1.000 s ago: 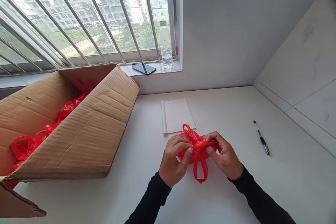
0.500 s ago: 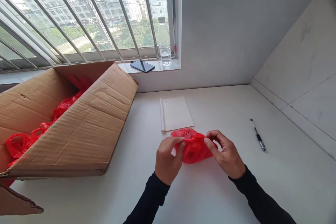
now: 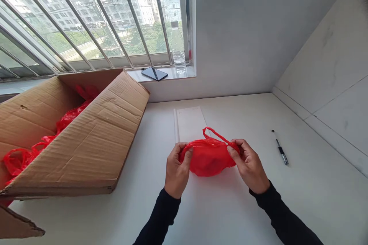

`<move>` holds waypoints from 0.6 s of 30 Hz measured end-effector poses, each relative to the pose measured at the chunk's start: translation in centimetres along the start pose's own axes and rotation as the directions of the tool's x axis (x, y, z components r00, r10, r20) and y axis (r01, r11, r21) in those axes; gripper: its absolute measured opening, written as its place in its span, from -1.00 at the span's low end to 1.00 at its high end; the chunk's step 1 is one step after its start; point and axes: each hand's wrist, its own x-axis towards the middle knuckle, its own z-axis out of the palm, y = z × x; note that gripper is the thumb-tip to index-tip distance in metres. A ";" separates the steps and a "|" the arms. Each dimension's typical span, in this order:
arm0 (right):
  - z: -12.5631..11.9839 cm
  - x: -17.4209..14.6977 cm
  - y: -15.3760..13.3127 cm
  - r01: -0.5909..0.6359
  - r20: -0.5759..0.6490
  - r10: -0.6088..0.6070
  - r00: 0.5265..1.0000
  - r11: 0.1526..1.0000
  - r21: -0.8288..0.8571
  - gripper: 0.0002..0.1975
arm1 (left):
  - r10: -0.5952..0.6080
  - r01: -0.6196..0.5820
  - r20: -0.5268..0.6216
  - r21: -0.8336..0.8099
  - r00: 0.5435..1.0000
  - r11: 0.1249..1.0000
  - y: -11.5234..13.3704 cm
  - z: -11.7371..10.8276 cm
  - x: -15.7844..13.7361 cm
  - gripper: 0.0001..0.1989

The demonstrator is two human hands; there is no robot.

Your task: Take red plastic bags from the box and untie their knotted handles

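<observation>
Over smooth white table (image 3: 244,122), at five o'clock, pinching thin plastic red bag (image 3: 209,160) by opposite edges with left hand (image 3: 177,172) and right hand (image 3: 250,167); with creased cardboard box (image 3: 94,138) at nine o'clock.

Red plastic bag (image 3: 212,160) before white rectangular notebook (image 3: 189,122) | brown cardboard box (image 3: 94,145) left, red plastic bags (image 3: 70,118) inside | slim black-and-clear pen (image 3: 282,152) right | behind, on white windowsill (image 3: 171,72): clear plastic bottle (image 3: 178,49), right of flat dark phone (image 3: 154,74)
</observation>
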 end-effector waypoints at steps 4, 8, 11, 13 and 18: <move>-0.2 0.3 0.1 0.019 -0.056 -0.013 0.998 0.994 0.110 -0.76 | -0.067 0.062 -0.018 -0.176 0.998 0.982 0.3 -0.5 0.5 -0.84; 0.3 0.5 -0.9 0.017 -0.037 -0.006 0.999 0.952 0.307 -0.82 | -0.108 0.107 0.012 -0.286 0.994 0.952 1.2 0.0 0.9 -0.86; 0.5 0.7 -1.7 0.019 -0.024 -0.011 1.000 0.925 0.380 -0.78 | -0.115 0.123 0.044 -0.283 0.992 0.951 1.6 0.3 1.1 -0.73; 0.6 0.9 -2.0 0.015 -0.008 -0.013 1.000 0.933 0.360 -0.71 | -0.111 0.125 0.067 -0.264 0.992 0.956 1.6 0.4 1.2 -0.69; 0.6 1.1 -2.7 0.034 -0.044 -0.022 0.999 0.961 0.276 -0.77 | -0.068 0.082 0.053 -0.336 0.996 0.938 2.3 -0.3 1.4 -0.66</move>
